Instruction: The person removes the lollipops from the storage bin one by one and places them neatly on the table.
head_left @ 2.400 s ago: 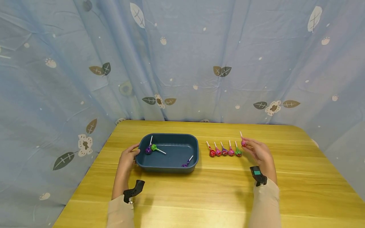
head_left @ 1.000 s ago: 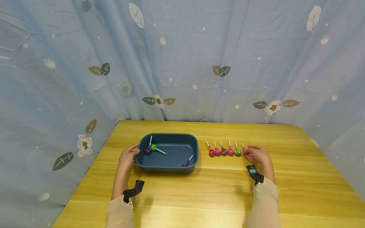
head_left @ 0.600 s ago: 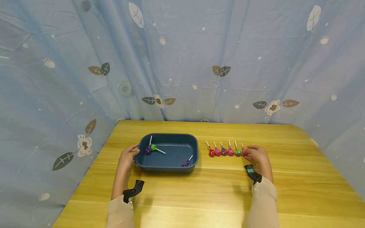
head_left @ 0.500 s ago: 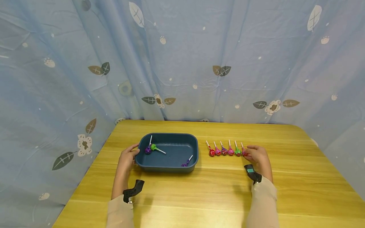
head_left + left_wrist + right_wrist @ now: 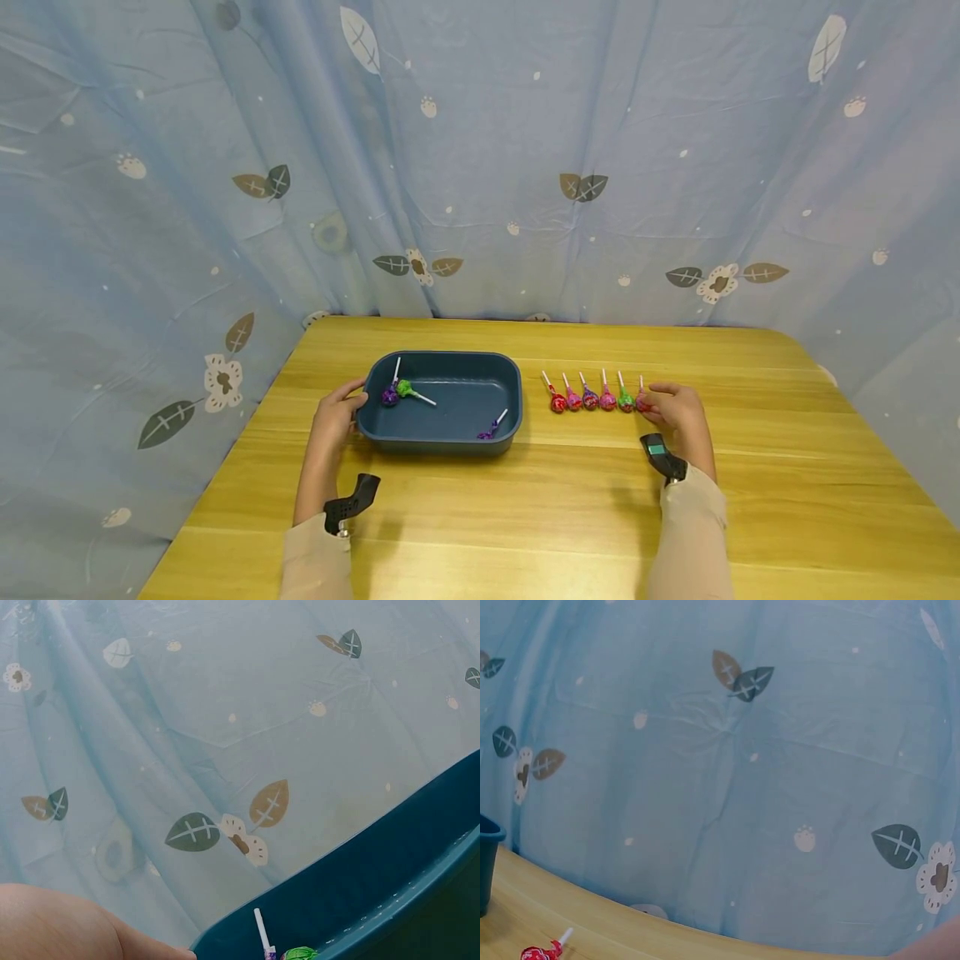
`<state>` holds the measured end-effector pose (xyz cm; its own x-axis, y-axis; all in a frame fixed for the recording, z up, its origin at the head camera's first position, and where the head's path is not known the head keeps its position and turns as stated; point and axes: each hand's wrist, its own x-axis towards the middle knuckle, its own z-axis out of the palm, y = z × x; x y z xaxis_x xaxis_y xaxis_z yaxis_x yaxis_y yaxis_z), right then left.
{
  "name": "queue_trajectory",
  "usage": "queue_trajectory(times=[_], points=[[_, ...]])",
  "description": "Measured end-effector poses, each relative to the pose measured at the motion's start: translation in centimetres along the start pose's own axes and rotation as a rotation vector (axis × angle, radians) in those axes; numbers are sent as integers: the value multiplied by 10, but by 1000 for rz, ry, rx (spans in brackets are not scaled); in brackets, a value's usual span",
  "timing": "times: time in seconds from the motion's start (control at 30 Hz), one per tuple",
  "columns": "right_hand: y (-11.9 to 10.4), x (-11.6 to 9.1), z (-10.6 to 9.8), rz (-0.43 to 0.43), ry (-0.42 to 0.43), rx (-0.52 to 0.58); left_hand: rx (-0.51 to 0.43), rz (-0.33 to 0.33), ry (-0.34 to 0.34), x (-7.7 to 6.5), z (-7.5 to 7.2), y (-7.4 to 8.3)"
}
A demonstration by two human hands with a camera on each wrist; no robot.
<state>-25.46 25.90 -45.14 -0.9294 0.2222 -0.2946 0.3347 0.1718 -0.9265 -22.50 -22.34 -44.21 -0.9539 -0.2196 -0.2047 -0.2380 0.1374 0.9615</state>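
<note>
With our right grip (image 5: 675, 408) we are pinching a pink lollipop (image 5: 642, 404); five more lollipops (image 5: 589, 401) are lying just left of it. Our left grip (image 5: 337, 410) is holding the near-side end of a blue tray (image 5: 438, 446), a curtain (image 5: 480, 167) hanging beyond.

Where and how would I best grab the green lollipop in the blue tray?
Probably pinch the white stick of the green lollipop from above, on the right: it juts that way, away from the neighbouring purple lollipop.

Indoor work nook (exact kind unclear): leaf-print curtain (image 5: 480, 142), wood-grain table (image 5: 480, 525).
</note>
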Motion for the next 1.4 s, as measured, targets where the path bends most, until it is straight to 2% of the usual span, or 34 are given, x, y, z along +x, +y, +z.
queue_trajectory(times=[0.5, 0.8, 0.9, 1.03, 1.4], points=[[-4, -7, -2, 13, 25, -96, 54, 22, 29, 1, -1, -2], [-8, -11, -1, -34, 50, -38, 46, 15, 30, 1, 0, -1], [-12, -12, -1, -45, 61, 19, 45, 7, 23, 1, 1, -1], [-20, -12, 0, -68, 35, 57, 39, 7, 33, 2, 1, -1], [-29, -13, 12, -124, -26, 41, 31, 3, 37, 3, 1, -1]])
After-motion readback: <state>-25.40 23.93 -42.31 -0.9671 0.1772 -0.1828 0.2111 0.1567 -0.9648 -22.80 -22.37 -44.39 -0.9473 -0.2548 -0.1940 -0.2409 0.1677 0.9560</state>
